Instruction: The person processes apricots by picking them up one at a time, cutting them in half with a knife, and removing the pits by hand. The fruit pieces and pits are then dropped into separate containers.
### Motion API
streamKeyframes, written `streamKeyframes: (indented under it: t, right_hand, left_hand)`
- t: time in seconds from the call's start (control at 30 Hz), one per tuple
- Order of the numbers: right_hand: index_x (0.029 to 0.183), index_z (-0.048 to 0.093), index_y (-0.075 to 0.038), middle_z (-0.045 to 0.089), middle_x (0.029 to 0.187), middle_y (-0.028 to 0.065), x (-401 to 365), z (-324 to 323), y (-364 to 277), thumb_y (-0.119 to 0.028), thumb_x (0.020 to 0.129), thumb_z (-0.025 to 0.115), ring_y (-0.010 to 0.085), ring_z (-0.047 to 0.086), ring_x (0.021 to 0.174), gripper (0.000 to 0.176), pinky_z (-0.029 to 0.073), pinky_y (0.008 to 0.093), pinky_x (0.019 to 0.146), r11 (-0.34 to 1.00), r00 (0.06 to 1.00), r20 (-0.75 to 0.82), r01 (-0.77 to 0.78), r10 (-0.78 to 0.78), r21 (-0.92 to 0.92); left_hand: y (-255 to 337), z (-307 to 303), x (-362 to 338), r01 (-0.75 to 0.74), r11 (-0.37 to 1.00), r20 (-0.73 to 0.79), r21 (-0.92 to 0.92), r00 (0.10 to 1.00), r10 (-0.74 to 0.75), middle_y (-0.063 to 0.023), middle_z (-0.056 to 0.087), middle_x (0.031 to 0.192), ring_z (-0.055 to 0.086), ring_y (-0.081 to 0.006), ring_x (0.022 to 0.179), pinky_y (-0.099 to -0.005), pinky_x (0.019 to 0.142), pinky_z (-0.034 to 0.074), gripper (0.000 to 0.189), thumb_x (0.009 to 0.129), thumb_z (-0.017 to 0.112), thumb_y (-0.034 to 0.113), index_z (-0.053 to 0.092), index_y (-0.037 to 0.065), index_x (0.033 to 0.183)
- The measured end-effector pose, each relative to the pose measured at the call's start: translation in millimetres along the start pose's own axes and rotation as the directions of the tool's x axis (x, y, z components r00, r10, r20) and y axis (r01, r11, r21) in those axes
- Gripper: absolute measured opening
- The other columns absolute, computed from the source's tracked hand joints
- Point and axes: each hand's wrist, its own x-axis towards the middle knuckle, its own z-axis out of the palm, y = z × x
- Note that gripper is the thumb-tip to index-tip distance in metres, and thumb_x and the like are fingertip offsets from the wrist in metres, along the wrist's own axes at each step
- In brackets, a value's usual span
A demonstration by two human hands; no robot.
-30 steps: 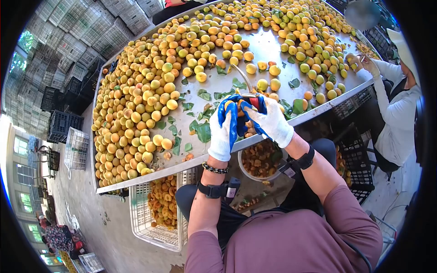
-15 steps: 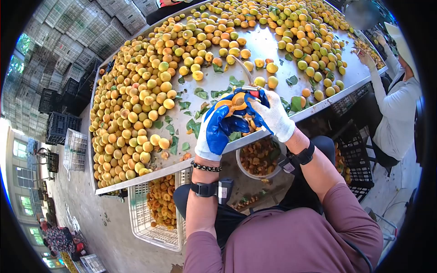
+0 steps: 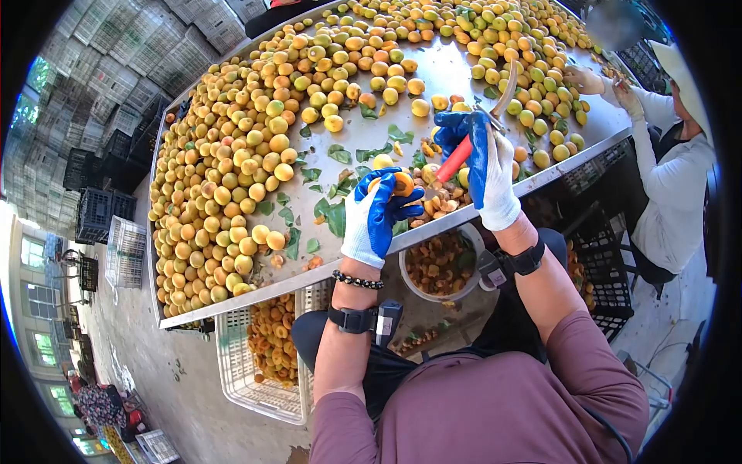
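My left hand, in a blue-and-white glove, is closed around an orange apricot above the near edge of the metal table. To its right, my gloved right hand grips a red-handled curved knife. The blade points up and away, apart from the fruit. Beneath the hands, cut apricot pieces and green leaves lie on the tabletop. Whole apricots are heaped at the left and along the far side.
Below the table edge stand a white bucket of apricot pieces and a white crate of apricot halves. Black crates are at the right, near a co-worker in white sleeves. Stacked crates fill the back left.
My hands have moved apart: the right one lifted away up and right with the knife. The apricot, held open between both hands before, is now in my left hand alone.
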Motion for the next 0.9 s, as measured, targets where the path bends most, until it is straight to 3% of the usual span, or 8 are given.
streamKeyframes:
  t: [0.07,0.13,0.2,0.23,0.4,0.53,0.63,0.9]
  right_hand:
    - [0.136,0.042,0.004,0.062,0.114,0.0145,-1,-3,9,-0.021,0.099,0.056,0.019,0.064,0.08,0.046,0.054,0.0278,0.074,1.0,0.999,0.029,-0.018,0.018,-0.011]
    - [0.128,0.05,0.004,0.066,0.107,0.0146,1,0,3,-0.017,0.098,0.058,0.0198,0.065,0.077,0.037,0.054,0.0269,0.074,0.999,1.0,-0.008,-0.005,0.005,-0.044]
    - [0.117,0.058,0.004,0.07,0.097,0.012,1,3,-10,-0.011,0.098,0.057,0.0176,0.065,0.074,0.025,0.053,0.0252,0.071,0.96,0.969,-0.016,-0.244,0.248,0.136]
    - [0.11,0.063,0.005,0.071,0.09,0.0094,0,5,-17,-0.008,0.099,0.052,0.0137,0.064,0.073,0.02,0.052,0.0253,0.068,0.994,0.993,-0.058,-0.106,0.105,-0.019]
    - [0.114,0.062,0.003,0.07,0.091,0.0066,-4,-2,-4,-0.008,0.097,0.055,0.0093,0.063,0.074,0.022,0.05,0.0248,0.066,0.978,0.974,0.117,-0.186,0.197,-0.093]
    - [0.109,0.062,-0.001,0.069,0.093,0.0125,-8,2,-5,-0.008,0.086,0.071,0.0255,0.069,0.081,0.026,0.053,0.0335,0.074,0.968,0.972,0.146,-0.154,0.185,-0.197]
    - [0.114,0.06,-0.002,0.065,0.1,0.014,-2,3,-15,-0.018,0.079,0.076,0.0378,0.065,0.083,0.042,0.054,0.0401,0.072,0.877,0.929,0.371,0.192,-0.017,-0.441]
    - [0.116,0.058,-0.001,0.065,0.105,0.0163,-12,15,-3,-0.021,0.078,0.077,0.0354,0.066,0.087,0.047,0.054,0.0395,0.074,0.832,0.905,0.425,0.238,-0.002,-0.502]
  left_hand:
    - [-6,-4,3,0.011,1.0,0.005,-0.007,1.0,-0.011,-0.0154,0.068,0.1,0.071,-0.0301,0.089,-0.0428,0.072,0.063,0.025,0.097,0.059,0.018,0.062,-0.001,0.113]
    - [-8,-3,4,0.019,1.0,0.01,-0.014,1.0,-0.018,-0.0166,0.067,0.103,0.071,-0.0306,0.093,-0.0442,0.076,0.063,0.024,0.097,0.058,0.018,0.062,-0.001,0.113]
    - [-9,1,3,0.001,1.0,-0.019,-0.012,1.0,-0.001,-0.0141,0.068,0.098,0.071,-0.0294,0.087,-0.042,0.07,0.064,0.021,0.096,0.061,0.014,0.062,-0.001,0.111]
    - [-8,3,3,0.002,1.0,-0.018,-0.012,1.0,-0.003,-0.0141,0.068,0.098,0.071,-0.0294,0.087,-0.042,0.07,0.064,0.021,0.096,0.061,0.014,0.062,-0.001,0.111]
    - [-11,7,3,0.017,1.0,-0.048,-0.003,0.999,-0.017,-0.0127,0.068,0.098,0.071,-0.0265,0.087,-0.0411,0.07,0.064,0.02,0.096,0.061,0.011,0.062,-0.001,0.112]
    - [-10,11,-1,-0.012,1.0,-0.054,0.004,0.998,0.012,-0.0116,0.068,0.098,0.07,-0.0254,0.088,-0.04,0.071,0.064,0.021,0.096,0.061,0.011,0.061,-0.002,0.112]
    - [-14,9,0,-0.037,0.998,-0.091,0.046,0.995,0.041,-0.0098,0.068,0.098,0.07,-0.0224,0.087,-0.0369,0.072,0.063,0.018,0.095,0.061,0.007,0.063,-0.001,0.111]
    - [-21,7,0,-0.116,0.988,-0.158,0.099,0.979,0.13,-0.0079,0.067,0.098,0.068,-0.0161,0.083,-0.0309,0.074,0.061,0.018,0.09,0.058,-0.002,0.065,-0.001,0.106]
